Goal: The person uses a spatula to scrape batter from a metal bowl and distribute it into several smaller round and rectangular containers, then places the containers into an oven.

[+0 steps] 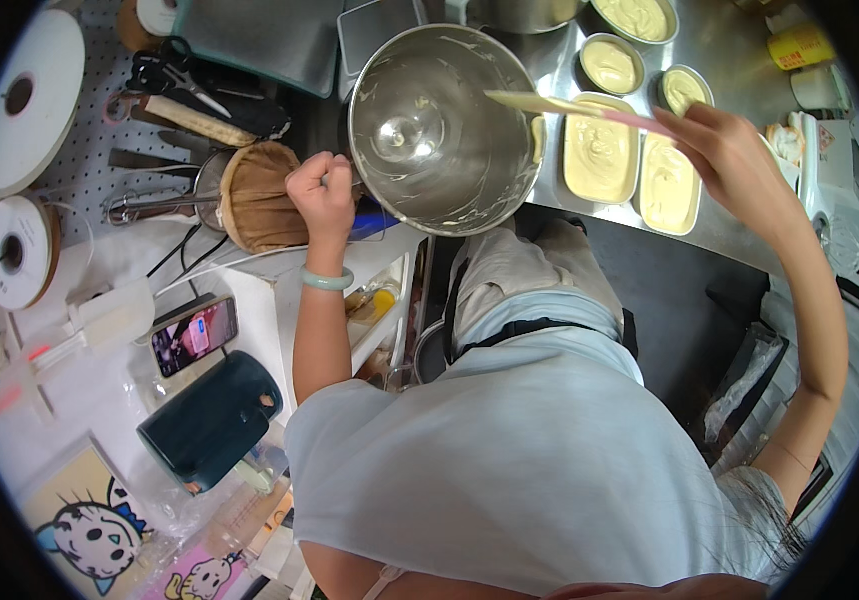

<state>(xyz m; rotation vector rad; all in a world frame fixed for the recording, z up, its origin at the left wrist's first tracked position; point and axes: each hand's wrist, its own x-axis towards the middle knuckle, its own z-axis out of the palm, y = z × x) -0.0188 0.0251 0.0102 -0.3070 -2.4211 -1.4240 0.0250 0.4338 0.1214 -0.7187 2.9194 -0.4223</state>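
Head view: left hand [321,195] closed, apparently gripping the metal bowl [469,175] at its side to steady it; right hand [717,150] grips the spatula [539,103] over the rim, filled tins [565,165] near, likely for easy reach.

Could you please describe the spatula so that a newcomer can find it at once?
Start from the big steel bowl at the top middle. On its right side, the right hand holds the spatula, its tip pointing left across the bowl. Unlike the nearby tins of pale yellow mixture, it is long and narrow, with a pink handle.
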